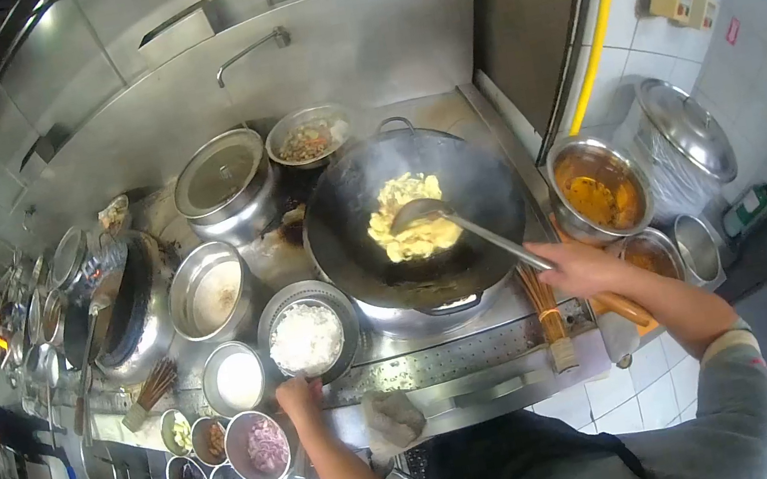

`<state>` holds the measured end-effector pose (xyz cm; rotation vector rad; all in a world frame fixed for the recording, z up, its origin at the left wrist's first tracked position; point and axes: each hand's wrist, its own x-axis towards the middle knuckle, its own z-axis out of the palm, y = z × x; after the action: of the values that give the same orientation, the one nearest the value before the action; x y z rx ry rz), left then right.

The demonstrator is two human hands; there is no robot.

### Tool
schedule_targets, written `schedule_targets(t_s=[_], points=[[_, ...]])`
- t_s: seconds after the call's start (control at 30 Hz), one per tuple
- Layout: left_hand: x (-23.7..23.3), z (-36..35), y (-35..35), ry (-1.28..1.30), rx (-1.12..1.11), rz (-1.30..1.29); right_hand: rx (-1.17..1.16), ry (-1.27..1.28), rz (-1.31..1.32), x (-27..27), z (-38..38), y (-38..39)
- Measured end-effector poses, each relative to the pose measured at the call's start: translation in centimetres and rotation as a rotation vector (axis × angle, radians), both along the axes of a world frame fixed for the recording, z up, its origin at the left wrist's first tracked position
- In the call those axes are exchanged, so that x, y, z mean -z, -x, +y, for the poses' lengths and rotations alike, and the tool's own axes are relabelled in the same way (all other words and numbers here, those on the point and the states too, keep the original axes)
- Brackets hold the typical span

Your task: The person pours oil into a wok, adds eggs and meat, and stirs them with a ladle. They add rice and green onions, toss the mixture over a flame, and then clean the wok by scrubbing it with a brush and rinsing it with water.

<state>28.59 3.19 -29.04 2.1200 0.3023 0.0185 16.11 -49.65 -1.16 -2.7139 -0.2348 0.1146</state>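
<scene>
My right hand (566, 268) is wrapped round the long handle of a metal ladle (421, 214). The ladle's bowl rests on yellow scrambled egg (412, 240) in a large black wok (474, 174), from which steam rises. At the lower rim of a grey metal bowl (352, 331) of white rice (307, 338), my left hand (298, 394) has its fingers closed on the edge. That bowl stands left of the wok, close to its side.
Left of the wok are a lidded pot (221, 173), a pot of pale liquid (210, 291) and a bowl of chopped onion (266, 446). A bamboo brush (548, 313) lies near the front edge. At right stands a pot of orange oil (589, 195). Another person's arm shows far left.
</scene>
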Motion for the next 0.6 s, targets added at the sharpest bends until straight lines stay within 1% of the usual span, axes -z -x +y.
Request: schedule_targets(t_s=[0.03, 0.07, 0.1, 0.13, 0.17, 0.2, 0.23, 0.27, 0.3, 0.33, 0.37, 0.47, 0.53, 0.57, 0.6], points=[[3.3, 1.3, -0.6, 0.004, 0.042, -0.07, 0.11, 0.003, 0.12, -2.3, 0.3, 0.9], [2.1, 0.4, -0.2, 0.003, 0.032, -0.061, 0.216, 0.007, 0.242, -3.5, 0.6, 1.4], [-0.8, -1.6, 0.2, 0.204, -0.016, -0.079, 0.192, 0.009, 0.252, -3.4, 0.4, 1.4], [-2.8, -3.0, 0.6, 0.397, -0.077, -0.1, 0.233, -0.056, 0.205, -2.8, -0.2, 1.3], [-3.3, -3.1, 1.2, 0.41, -0.063, -0.149, 0.275, -0.13, 0.159, -2.2, -0.5, 1.3], [-4.2, -3.5, 1.0, 0.42, -0.044, -0.206, 0.239, -0.143, 0.168, -2.6, -0.3, 1.4], [-12.2, -6.5, 2.2, 0.725, -0.422, 0.03, 0.32, -0.271, 0.228, -4.0, -0.3, 2.0], [-14.3, -6.2, 3.4, 0.709, -0.442, 0.019, 0.409, -0.398, 0.295, -4.7, -0.4, 2.6], [-15.5, -5.9, 4.2, 0.594, -0.423, 0.039, 0.394, -0.409, 0.307, -4.5, -0.7, 3.3], [-17.2, -6.1, 4.8, 0.485, -0.394, 0.058, 0.416, -0.566, 0.296, -4.2, -1.2, 4.0], [-19.4, -6.3, 5.3, 0.431, -0.405, 0.039, 0.448, -0.723, 0.28, -4.0, -1.8, 4.4], [-23.0, -6.3, 4.1, 0.396, -0.282, -0.025, 0.432, -0.741, 0.284, -4.3, -3.0, 5.6], [-27.0, -9.7, 2.0, 0.396, -0.118, -0.117, 0.454, -0.753, 0.269, -5.6, -3.3, 6.1], [-28.7, -12.0, 0.8, 0.36, -0.032, -0.18, 0.456, -0.727, 0.328, -6.3, -3.4, 6.3], [-28.6, -13.4, -1.1, 0.197, -0.043, -0.207, 0.455, -0.702, 0.387, -7.0, -3.4, 6.5]])
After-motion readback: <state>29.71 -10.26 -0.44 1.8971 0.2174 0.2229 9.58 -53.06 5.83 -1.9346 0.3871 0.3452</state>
